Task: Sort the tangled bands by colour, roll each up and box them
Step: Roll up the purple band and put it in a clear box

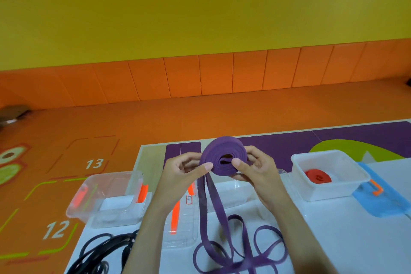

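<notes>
A purple band is half rolled: its coil [222, 154] is held in the air above the table between both hands. My left hand [180, 176] pinches the coil's left edge with thumb and fingers. My right hand [255, 171] grips its right side, thumb pressed near the centre hole. The loose purple tail [213, 207] hangs down to the white table [333, 240] and lies there in loops. A rolled red band [318, 176] sits in the clear box [347, 176] at the right. Tangled black bands [97, 253] lie at the lower left.
An empty clear box [111, 202] with orange latches stands at the left table edge. A clear lid [184, 224] with an orange clip lies under my arms. A blue lid [382, 202] lies beneath the right box. Beyond the table is an orange floor mat with numbers.
</notes>
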